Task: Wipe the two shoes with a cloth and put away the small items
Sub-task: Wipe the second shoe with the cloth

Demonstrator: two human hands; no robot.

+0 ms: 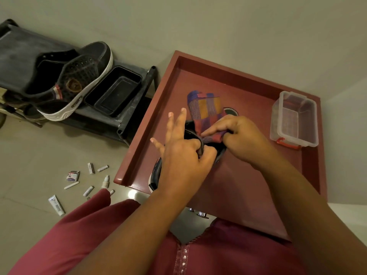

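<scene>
One dark shoe (156,173) lies on the red-brown tray table (248,187), mostly hidden under my hands. My left hand (182,153) pinches its rim between thumb and forefinger, the other fingers spread out straight. My right hand (236,135) grips a checked cloth (206,110) and presses it against the shoe's opening. The second dark shoe (79,80), with a white sole, rests on a black rack (17,54) at the left. Several small tubes, sticks and a packet (73,176) lie scattered on the floor at the lower left.
A black rectangular tray (115,90) sits on the rack beside the second shoe. A clear plastic box (296,120) with red clips stands on the table's right side. Pale floor tiles surround the table. My maroon clothing fills the bottom of the view.
</scene>
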